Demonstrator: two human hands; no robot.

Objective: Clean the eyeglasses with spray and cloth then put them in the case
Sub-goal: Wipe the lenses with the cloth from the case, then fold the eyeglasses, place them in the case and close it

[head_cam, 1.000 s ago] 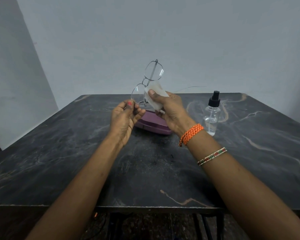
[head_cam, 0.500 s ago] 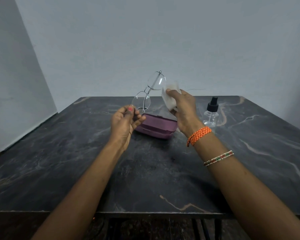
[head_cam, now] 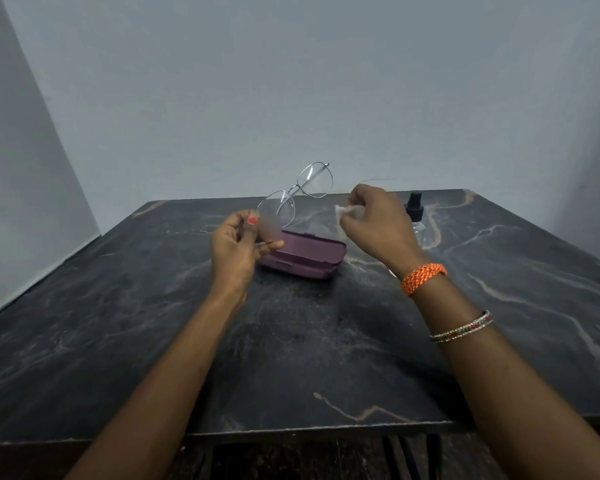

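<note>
My left hand [head_cam: 236,249] pinches the thin-rimmed eyeglasses [head_cam: 297,195] by their lower end, so the frame rises tilted up and to the right above the table. My right hand [head_cam: 374,223] is closed around a small white cloth [head_cam: 343,210], a short way to the right of the lenses and not touching them. A closed purple case [head_cam: 309,259] lies on the dark marble table [head_cam: 291,341] just beyond my left hand. The clear spray bottle [head_cam: 418,216] with a black nozzle stands behind my right hand, partly hidden by it.
Grey walls rise behind and to the left of the table. The table's near edge [head_cam: 291,433] runs below my forearms. An orange bracelet and a beaded bangle sit on my right wrist.
My right hand with the cloth has come off the lens and drawn away to the right. The eyeglasses have tipped lower and more sideways. The camera view has shifted downward.
</note>
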